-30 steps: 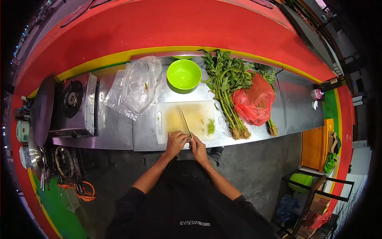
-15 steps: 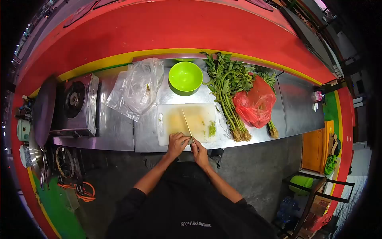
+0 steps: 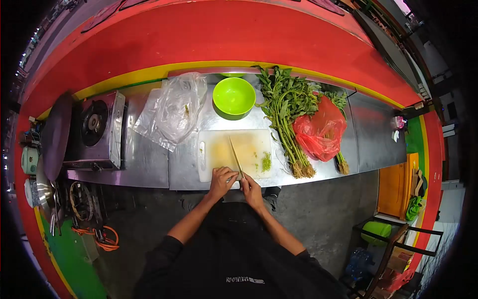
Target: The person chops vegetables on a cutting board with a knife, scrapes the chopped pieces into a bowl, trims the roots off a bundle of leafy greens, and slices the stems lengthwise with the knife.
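My right hand (image 3: 252,193) is closed around the handle of a knife (image 3: 235,155). The long, narrow blade points away from me over a white cutting board (image 3: 203,164), which has a yellowish stain in its middle. My left hand (image 3: 222,182) is closed at the board's front edge, just left of the knife handle. Its fingers are bent together, and whatever is in them is too small to make out. Finely chopped green bits (image 3: 266,161) lie at the right side of the board. Beyond the board stands a bright green bowl (image 3: 234,95).
Leafy green stalks with roots (image 3: 283,124) lie right of the board, beside a red plastic bag (image 3: 322,132). A clear plastic bag (image 3: 174,107) lies to the left. Further left stands a gas stove (image 3: 94,124). A red wall (image 3: 224,35) runs behind the metal counter (image 3: 144,159).
The knife has turned slightly, so more of its blade's flat side shows. Both hands stay nearly in place, and the whole view has shifted very slightly.
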A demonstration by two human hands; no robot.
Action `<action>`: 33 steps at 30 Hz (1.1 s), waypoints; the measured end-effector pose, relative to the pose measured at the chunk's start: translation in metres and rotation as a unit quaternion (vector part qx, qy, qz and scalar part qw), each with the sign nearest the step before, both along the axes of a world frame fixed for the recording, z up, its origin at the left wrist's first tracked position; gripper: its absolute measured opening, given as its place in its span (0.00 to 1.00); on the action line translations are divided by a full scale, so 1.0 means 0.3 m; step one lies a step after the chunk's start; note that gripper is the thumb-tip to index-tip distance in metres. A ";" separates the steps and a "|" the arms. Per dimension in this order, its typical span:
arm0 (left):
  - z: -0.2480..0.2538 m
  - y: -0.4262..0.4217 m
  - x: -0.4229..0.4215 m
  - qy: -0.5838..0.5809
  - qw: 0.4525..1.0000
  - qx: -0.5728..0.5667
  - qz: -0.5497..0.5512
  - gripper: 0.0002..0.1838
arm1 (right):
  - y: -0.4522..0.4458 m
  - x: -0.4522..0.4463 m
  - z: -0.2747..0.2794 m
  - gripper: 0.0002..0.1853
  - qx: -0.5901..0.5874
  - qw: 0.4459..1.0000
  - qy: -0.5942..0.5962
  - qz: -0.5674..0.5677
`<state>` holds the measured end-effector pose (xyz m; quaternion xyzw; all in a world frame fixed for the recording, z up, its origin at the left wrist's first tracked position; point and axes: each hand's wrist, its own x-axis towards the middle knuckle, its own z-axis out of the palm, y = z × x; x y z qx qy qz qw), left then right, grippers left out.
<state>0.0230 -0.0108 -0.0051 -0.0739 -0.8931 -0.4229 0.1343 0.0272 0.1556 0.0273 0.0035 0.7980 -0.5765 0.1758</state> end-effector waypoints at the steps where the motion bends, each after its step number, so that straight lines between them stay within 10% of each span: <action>1: 0.006 0.000 0.000 0.001 1.000 0.005 0.001 0.06 | 0.006 0.003 0.002 0.19 -0.011 1.000 -0.002 0.003; 33: -0.001 0.001 -0.014 0.003 1.000 -0.006 -0.016 0.06 | -0.024 -0.018 0.001 0.20 0.039 0.999 0.035 0.011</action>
